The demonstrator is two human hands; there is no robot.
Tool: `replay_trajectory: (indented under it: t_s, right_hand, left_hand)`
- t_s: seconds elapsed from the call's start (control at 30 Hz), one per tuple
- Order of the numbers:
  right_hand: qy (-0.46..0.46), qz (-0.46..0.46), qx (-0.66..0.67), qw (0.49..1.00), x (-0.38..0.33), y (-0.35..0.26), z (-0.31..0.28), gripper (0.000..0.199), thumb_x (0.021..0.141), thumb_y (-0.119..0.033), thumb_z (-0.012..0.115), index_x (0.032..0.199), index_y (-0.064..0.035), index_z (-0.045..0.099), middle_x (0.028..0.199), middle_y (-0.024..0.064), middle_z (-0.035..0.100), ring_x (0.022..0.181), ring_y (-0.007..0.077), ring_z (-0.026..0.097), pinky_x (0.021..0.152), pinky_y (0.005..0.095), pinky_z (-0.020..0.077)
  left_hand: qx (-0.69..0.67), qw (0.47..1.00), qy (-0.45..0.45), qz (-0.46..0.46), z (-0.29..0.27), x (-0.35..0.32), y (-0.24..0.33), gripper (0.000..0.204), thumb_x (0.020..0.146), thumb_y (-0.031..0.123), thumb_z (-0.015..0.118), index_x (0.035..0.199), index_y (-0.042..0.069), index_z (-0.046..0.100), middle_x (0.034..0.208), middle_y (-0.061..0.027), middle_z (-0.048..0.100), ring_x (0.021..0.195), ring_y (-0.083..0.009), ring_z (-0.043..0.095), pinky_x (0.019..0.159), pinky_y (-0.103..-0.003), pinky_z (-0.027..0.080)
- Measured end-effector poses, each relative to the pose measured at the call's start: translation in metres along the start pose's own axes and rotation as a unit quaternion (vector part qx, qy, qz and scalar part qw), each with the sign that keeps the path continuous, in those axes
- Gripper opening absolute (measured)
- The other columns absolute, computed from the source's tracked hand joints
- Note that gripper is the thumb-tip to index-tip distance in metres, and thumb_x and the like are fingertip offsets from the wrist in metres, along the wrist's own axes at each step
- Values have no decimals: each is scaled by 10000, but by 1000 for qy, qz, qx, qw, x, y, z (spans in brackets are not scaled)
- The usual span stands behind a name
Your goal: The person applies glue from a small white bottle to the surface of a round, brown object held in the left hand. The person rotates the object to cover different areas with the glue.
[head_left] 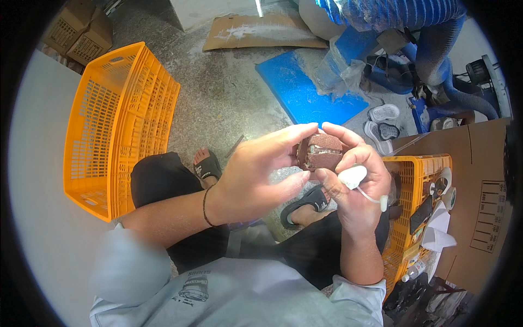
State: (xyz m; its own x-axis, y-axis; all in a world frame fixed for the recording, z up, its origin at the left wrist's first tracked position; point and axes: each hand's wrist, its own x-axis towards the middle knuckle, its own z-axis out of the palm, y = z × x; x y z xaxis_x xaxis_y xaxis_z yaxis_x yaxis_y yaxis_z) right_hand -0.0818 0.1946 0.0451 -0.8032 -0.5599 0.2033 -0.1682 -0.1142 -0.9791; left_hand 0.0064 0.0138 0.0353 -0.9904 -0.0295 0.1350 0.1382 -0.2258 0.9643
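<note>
Both hands hold a small rounded reddish-brown piece (325,158) in front of me, above my lap. Its surface looks rough, and a pale, greenish seam or groove runs across it. I cannot make out its exact kind. My left hand (266,162) cups its left side, with fingertips at the upper edge and the thumb below. On the other side, my right hand (359,177) grips it between fingers and thumb. A smooth white rounded piece (353,176) with a thin white cord and a small end tab rests against the right fingers and thumb.
Stacked orange crates (117,131) stand at left. Another orange crate (417,169) at right holds assorted items beside a large cardboard box (482,196). Ahead lie a dusty blue board (305,90), flat cardboard (261,31), shoes (381,131) and blue hoses (441,54).
</note>
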Motion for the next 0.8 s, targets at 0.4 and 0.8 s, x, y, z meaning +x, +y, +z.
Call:
replay_trajectory:
  t_s: [0.4,0.8]
  right_hand:
    - [5,-16,8,1000,0,-4,5,229,796,-28,794,845,-40,571,1310,242,630,1158,265,637,974,387,504]
    - [-7,-60,-59,996,-3,4,8,274,819,-39,808,843,-72,537,1357,233,590,1190,237,592,1038,403,458]
  left_hand:
    - [63,995,22,70,-1,1,-10,598,888,-66,649,1453,-91,458,1334,-224,611,1210,-246,643,1028,-354,520]
    - [114,986,67,103,2,1,-16,589,809,-25,682,1378,-83,542,1219,-223,685,1107,-246,717,936,-335,564]
